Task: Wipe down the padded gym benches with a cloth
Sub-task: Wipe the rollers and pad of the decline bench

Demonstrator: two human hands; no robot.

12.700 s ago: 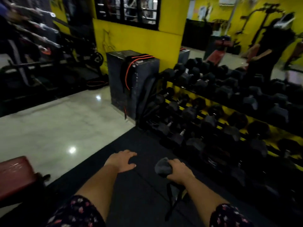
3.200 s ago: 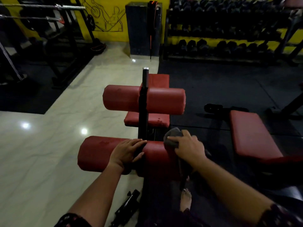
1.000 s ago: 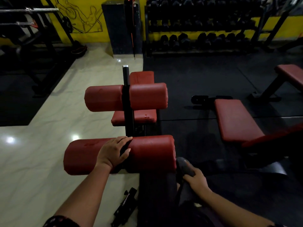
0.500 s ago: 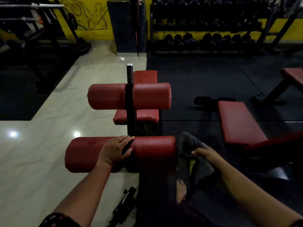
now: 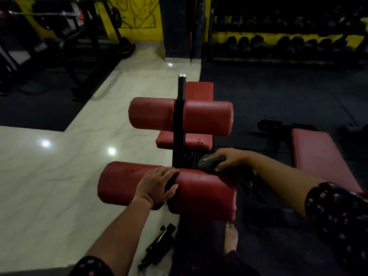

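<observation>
A red padded bench stands before me with two roller pads on a black post (image 5: pixel 180 116). My left hand (image 5: pixel 157 184) rests with spread fingers on the near roller pad (image 5: pixel 203 192) at its middle. My right hand (image 5: pixel 225 159) grips a dark grey cloth (image 5: pixel 209 164) and holds it on the far top of that pad's right half. The cloth's tail hangs off the pad's right end. The far roller pad (image 5: pixel 207 116) sits higher, with the red seat pad (image 5: pixel 189 140) beyond and below it.
A second red bench (image 5: pixel 318 154) lies to the right on the black rubber mat. A dumbbell rack (image 5: pixel 288 42) lines the far yellow wall. Glossy pale floor tiles (image 5: pixel 49 186) lie to the left. A black metal part (image 5: pixel 159 244) lies by the bench's base, near my bare foot (image 5: pixel 231 240).
My right hand has lifted the cloth from beside the near roller's right end up onto the pad's top. The left hand has stayed on the pad.
</observation>
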